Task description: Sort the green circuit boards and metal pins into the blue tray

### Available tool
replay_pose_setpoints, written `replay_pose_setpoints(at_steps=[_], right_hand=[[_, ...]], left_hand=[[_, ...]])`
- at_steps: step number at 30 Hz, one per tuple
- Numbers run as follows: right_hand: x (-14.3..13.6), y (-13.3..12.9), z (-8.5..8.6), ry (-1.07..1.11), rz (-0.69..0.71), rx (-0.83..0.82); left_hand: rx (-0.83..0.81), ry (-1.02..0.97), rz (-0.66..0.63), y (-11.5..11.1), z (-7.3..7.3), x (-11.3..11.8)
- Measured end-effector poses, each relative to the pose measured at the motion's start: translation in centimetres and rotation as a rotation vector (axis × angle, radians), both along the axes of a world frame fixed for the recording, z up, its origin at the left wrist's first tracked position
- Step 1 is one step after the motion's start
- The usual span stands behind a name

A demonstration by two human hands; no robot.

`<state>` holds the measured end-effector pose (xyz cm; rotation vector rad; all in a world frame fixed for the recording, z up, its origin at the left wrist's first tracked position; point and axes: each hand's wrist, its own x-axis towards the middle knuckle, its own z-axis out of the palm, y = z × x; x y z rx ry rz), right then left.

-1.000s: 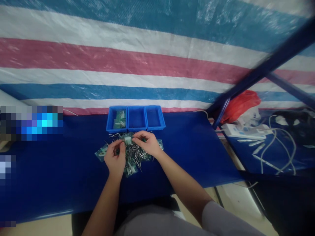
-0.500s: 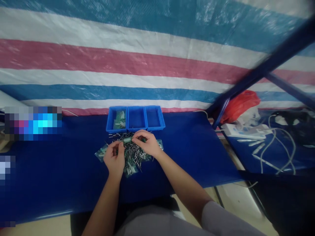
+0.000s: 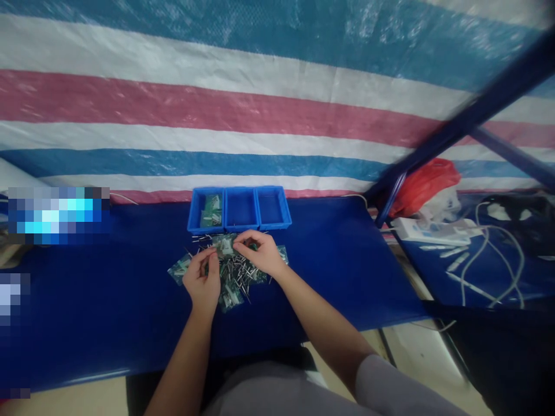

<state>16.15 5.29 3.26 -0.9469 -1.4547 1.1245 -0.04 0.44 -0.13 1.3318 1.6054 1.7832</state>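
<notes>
Between my two hands is a small clear plastic bag (image 3: 226,246) with pale contents. My left hand (image 3: 203,276) pinches its left edge, and my right hand (image 3: 259,252) pinches the right edge. Beneath them lies a loose pile of thin metal pieces (image 3: 246,274), partly hidden by the hands. Other small bags lie around the pile: one at the left (image 3: 178,270), one at the front (image 3: 230,296), one at the right by my right wrist. Behind the pile, a blue three-compartment tray (image 3: 241,229) has several bags (image 3: 211,210) in its left compartment.
The pile and tray are on a blue table (image 3: 347,266). At the right are a metal frame (image 3: 437,141), a red plastic bag (image 3: 427,179), a white power strip (image 3: 411,230) and looping cables. Striped sheeting hangs behind.
The bag between my hands, rolled or folded narrow before, now shows a wider, flatter face. Both hands have stayed in nearly the same place.
</notes>
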Motion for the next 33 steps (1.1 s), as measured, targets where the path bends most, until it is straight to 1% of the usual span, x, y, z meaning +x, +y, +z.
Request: replay_pose_setpoints(at_steps=[3,8,11,16,18,21,24,27,29,33], right_hand=[[-0.08,0.05,-0.24,0.012,0.001,-0.018],[-0.08,0.1,-0.48,0.079,0.033,-0.012],[-0.02,0.11,-0.62,0.036,0.053,-0.028],[0.07,0.08,-0.61,-0.052,0.024,-0.051],[0.07,0.09,-0.51,-0.046,0.023,-0.047],[0.07,0.11,-0.31,-0.033,0.03,-0.037],[0.1,0.14,-0.07,-0.024,0.043,0.014],[0.17,0.14,0.12,-0.038,0.033,0.078],[0.21,0.12,0.08,-0.056,0.024,0.083],[0.18,0.05,-0.28,-0.04,0.038,-0.013]], left_hand=[[-0.003,0.022,0.026,0.17,0.03,0.22],[-0.02,-0.041,0.036,0.31,0.44,0.44],[-0.041,-0.038,0.029,0.34,0.42,0.4],[-0.052,-0.04,0.011,0.42,0.2,0.26],[-0.032,0.002,0.0,0.43,0.27,0.16],[0.007,0.12,-0.009,0.44,0.5,-0.06],[0.024,0.174,0.007,0.46,0.55,-0.22],[0.006,0.146,0.013,0.48,0.26,-0.22],[-0.025,0.088,0.014,0.45,0.04,-0.11],[-0.081,-0.021,-0.026,0.36,0.02,0.18]])
